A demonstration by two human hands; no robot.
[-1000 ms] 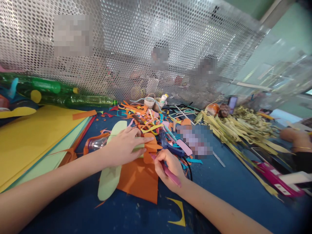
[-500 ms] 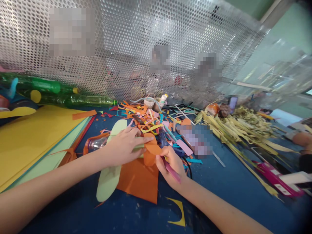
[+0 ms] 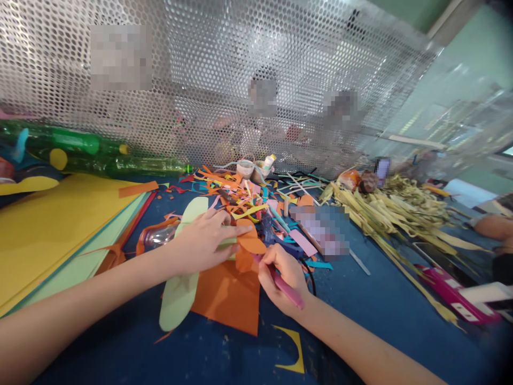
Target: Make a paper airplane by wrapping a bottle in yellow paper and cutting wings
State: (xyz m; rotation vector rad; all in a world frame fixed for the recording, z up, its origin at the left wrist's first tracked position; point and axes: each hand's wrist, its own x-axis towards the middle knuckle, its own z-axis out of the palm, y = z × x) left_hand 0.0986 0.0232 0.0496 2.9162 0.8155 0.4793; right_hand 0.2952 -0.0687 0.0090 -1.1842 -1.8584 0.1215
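My left hand [image 3: 212, 238] lies with its fingers stretched out, pressing on a rounded orange paper cutout [image 3: 247, 231] and a pale green piece under the fingers. A long pale green paper oval [image 3: 180, 302] passes beneath this hand. My right hand [image 3: 282, 278] grips a pink pen [image 3: 289, 290], whose tip meets the right edge of the orange pieces. Under the cutouts lies an orange paper sheet [image 3: 230, 297]. Beside my left wrist rests a clear plastic bottle [image 3: 159, 235] with orange paper around it.
Coloured paper scraps [image 3: 248, 195] are heaped behind my hands, near a phone [image 3: 320, 232]. Yellow and green sheets [image 3: 52, 224] lie left, before green bottles [image 3: 132, 164]. Dried husks [image 3: 385, 214] spread at right. A perforated clear screen [image 3: 208, 64] stands behind, people beyond it.
My right hand has shifted slightly right and down with the pen, showing more of its tip by the orange paper. My left hand stays in place.
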